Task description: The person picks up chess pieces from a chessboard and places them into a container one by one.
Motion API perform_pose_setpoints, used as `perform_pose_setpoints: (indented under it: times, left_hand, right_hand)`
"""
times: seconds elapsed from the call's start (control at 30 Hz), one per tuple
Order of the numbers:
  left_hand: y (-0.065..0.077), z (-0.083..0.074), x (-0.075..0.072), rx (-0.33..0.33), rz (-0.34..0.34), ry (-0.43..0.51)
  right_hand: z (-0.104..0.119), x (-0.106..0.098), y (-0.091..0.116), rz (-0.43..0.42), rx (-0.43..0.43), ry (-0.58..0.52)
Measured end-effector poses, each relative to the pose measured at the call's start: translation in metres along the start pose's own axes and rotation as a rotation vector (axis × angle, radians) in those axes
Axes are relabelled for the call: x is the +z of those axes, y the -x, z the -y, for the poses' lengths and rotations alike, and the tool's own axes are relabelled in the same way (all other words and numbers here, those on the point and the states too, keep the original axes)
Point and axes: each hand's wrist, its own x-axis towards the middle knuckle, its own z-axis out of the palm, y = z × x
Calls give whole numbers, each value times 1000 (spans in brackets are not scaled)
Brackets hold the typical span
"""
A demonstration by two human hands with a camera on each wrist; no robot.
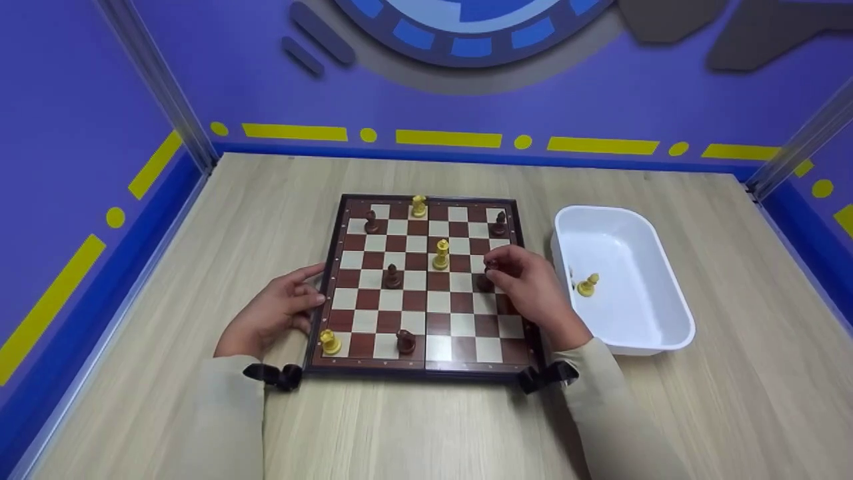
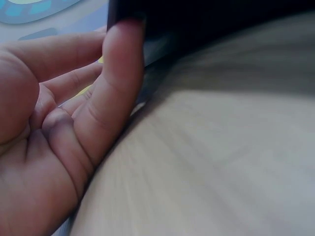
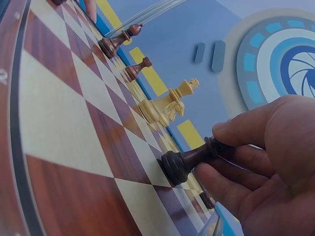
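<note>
My right hand (image 1: 530, 283) pinches a dark chess piece (image 3: 179, 164) between thumb and fingers near the right side of the chessboard (image 1: 438, 347). Its base is right at the squares, while the fingers hide its top. At the board's left edge, my left hand (image 1: 276, 310) touches the side with its fingertips; in the left wrist view a fingertip (image 2: 125, 49) presses against the dark edge. A pale yellow king (image 1: 441, 257) stands near the middle, left of the held piece. Farther left stands a dark bishop (image 1: 392, 277).
A white tray (image 1: 673, 293) right of the board contains a yellow chess piece (image 1: 588, 285). On the board's far side are a yellow knight (image 1: 418, 207) and two dark pieces. A yellow rook (image 1: 330, 343) and a dark knight (image 1: 406, 342) stand along the near side.
</note>
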Motion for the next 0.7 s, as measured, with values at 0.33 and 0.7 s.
perform_pose_setpoints:
  times: [0.33,0.7]
  left_hand:
    - [-2,2,0,-5,-11,-2]
    - [1,2,-1,6,-3,-2]
  right_hand:
    - [6,-12,1,-44,-1,-65]
    - [14,-27,3,-48,-1,-90]
